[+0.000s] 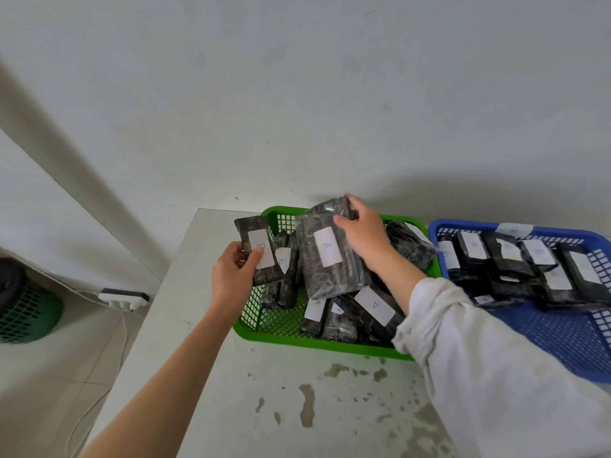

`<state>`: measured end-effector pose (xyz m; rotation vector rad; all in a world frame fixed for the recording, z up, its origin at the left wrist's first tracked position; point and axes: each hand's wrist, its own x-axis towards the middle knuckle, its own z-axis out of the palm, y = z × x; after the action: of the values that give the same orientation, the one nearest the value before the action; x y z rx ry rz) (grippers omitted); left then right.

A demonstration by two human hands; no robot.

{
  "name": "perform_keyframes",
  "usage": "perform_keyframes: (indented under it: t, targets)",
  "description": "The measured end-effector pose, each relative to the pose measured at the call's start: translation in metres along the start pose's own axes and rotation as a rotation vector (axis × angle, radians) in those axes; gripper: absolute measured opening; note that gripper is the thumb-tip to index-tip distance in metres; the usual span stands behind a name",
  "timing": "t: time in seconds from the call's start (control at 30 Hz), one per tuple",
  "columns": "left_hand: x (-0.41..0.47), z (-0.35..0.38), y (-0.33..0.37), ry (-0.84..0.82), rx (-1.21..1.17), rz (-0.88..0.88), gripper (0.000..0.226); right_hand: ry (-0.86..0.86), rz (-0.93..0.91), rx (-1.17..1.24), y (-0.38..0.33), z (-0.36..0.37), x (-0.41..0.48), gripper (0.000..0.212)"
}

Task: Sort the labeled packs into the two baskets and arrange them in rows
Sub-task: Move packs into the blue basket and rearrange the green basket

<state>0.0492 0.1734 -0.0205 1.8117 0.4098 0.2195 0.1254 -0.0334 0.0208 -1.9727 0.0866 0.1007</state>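
Observation:
A green basket (284, 338) stands on the table with several black packs bearing white labels heaped loosely in it. My left hand (233, 276) grips a small black pack (254, 231) with a white label, held over the basket's left rim. My right hand (362, 233) holds a larger black pack (325, 276) labelled A by its top right corner, tilted above the heap. To the right, a blue basket (562, 338) holds several labelled packs set side by side in rows along its far half.
The white table (281, 408) has brown stains near its front. A white wall rises right behind the baskets. Left of the table, a power strip (124, 299) with a cable lies on a ledge, and a green mesh bin (28, 314) stands below.

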Motion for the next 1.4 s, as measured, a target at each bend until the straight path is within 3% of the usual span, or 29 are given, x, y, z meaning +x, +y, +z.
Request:
perform_keyframes:
  t: [0.13,0.3,0.47,0.67,0.83,1.0,1.13,1.23,1.4]
  targets:
    - [-0.003,0.004,0.003,0.019,0.012,0.004,0.005,-0.101,0.025,-0.049,-0.001,-0.04,-0.009,0.037]
    - [-0.009,0.007,-0.001,0.011,0.031,-0.013,0.013,-0.376,0.016,-0.258,0.008,-0.058,-0.025,0.043]
    - [-0.012,0.007,-0.002,0.011,0.031,-0.033,0.01,-0.477,-0.033,-0.528,0.02,-0.064,-0.035,0.041]
    - [-0.012,0.006,-0.001,0.012,0.024,-0.047,0.012,-0.397,-0.094,-0.729,0.035,-0.053,-0.048,0.039]
    - [-0.011,0.006,-0.001,0.07,0.071,-0.02,0.015,-0.223,-0.289,-0.621,0.023,-0.028,-0.053,0.029]
    - [-0.004,-0.001,-0.005,0.13,0.125,0.012,0.019,-0.236,-0.389,-0.533,0.009,0.039,-0.049,0.025]
    - [0.002,-0.007,-0.007,0.076,0.149,0.031,0.011,-0.333,-0.29,-0.741,0.018,0.088,-0.034,0.036]
    - [0.01,-0.015,-0.01,0.015,0.129,-0.01,0.011,-0.322,-0.152,-0.733,0.025,0.106,-0.018,0.051]
    - [0.016,-0.025,-0.014,-0.082,0.044,-0.043,0.007,-0.326,-0.142,-0.72,0.033,0.121,0.003,0.074]
